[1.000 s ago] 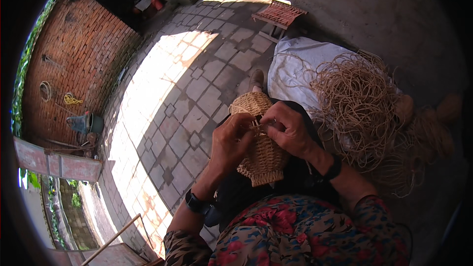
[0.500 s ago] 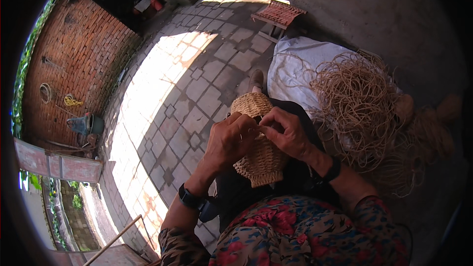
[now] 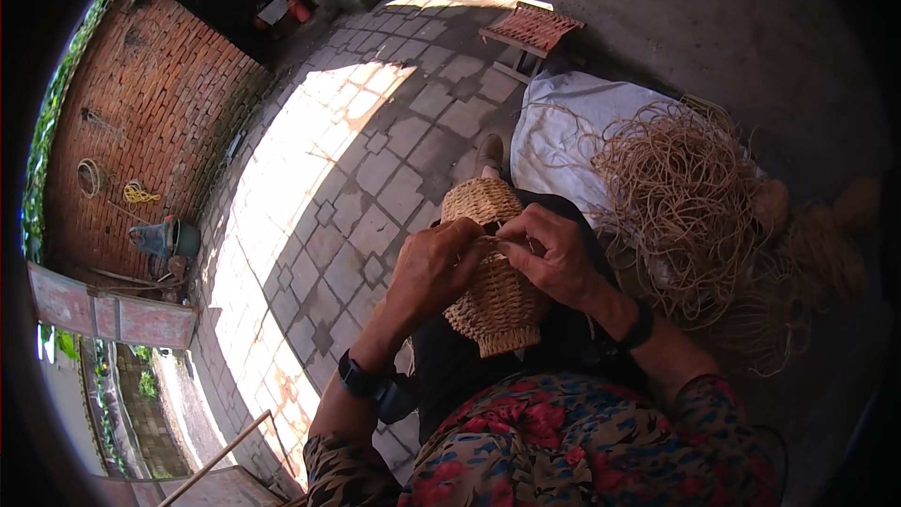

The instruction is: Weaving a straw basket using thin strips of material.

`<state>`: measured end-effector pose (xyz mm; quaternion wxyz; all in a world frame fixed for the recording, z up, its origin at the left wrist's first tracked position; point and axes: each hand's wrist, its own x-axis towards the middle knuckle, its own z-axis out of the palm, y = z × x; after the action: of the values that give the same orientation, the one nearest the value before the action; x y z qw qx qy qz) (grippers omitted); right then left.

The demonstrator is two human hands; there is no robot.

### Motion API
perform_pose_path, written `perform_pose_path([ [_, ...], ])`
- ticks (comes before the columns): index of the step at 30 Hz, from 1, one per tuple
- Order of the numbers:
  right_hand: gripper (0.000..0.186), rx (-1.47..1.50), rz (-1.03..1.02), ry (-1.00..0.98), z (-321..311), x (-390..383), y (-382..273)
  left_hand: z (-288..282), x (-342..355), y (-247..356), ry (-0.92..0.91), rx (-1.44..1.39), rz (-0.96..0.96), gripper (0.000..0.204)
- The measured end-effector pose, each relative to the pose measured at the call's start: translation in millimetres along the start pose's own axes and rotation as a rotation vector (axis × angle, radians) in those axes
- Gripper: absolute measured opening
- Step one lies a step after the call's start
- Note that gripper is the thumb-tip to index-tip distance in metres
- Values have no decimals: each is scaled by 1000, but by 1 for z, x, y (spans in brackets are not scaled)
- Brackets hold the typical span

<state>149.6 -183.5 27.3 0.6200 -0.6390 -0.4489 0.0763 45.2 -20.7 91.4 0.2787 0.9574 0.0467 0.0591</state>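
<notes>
Fingers of both your hands are curled tight on the woven basket (image 3: 493, 282), which lies on your lap over dark cloth, its open rim toward your body and its rounded end pointing to the paved floor (image 3: 328, 178). Your left hand (image 3: 434, 268) wraps the basket's left side, fingers bent narrow over the top. Your right hand (image 3: 554, 258) pinches with thumb and forefinger at the upper middle of the basket, the two hands touching there. You probably pinch a thin strand, but it is too small to make out. Your hands hide the basket's middle; only the far end and the near rim show. Pile of loose straw fibre (image 3: 694, 197) sits just to your right, partly on a white sheet (image 3: 563, 127); its far edge fades into shadow. Small wooden stool (image 3: 530, 28) stands beyond the sheet. Dark bands on both wrists. Compared with a second ago, your left forearm has swung slightly left and down, the hands have closed nearer together, and the basket sits in much the same place.
</notes>
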Motion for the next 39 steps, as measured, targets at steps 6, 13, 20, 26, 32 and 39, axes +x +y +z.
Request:
perform_pose_path([
  [6, 14, 11, 12, -8, -2, -3, -4, 0, 2, -1, -77, -83, -91, 15],
  [13, 13, -38, -59, 77, 2, 2, 7, 5, 2, -1, 99, -40, -25, 21],
  [20, 10, -108, -43, 96, -4, 5, -7, -9, 8, 6, -198, -99, -195, 22],
  [26, 12, -12, 113, -63, -5, -7, -15, -3, 8, -20, -323, -454, -244, 24],
  [32, 10, -11, 17, -66, 0, -11, -5, 0, 6, -30, -364, -656, -290, 23],
  [39, 13, -46, -5, -61, 4, -11, 1, -2, 5, -17, -323, -661, -373, 23],
])
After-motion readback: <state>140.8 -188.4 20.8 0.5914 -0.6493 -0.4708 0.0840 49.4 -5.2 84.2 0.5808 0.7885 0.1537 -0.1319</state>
